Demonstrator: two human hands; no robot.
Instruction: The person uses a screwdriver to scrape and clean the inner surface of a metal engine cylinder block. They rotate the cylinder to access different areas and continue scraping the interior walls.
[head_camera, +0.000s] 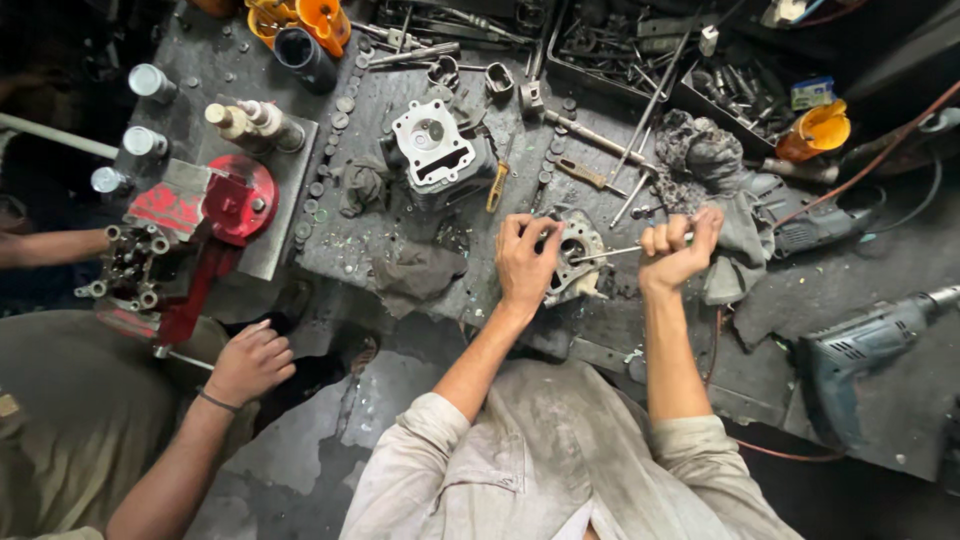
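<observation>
From my feed the light is soft and comes from above, brightest on the pale shirt (560, 450) and the grey workbench (400, 230) in the middle. It falls off hard toward the corners, where I read almost nothing but black. Small glints sit on the cylinder head (435, 145) and the metal caps at upper left. The wide lens bends the edges, stretching the blue power drill (865, 350) at right. The centre is sharp; the margins look slightly smeared.
</observation>
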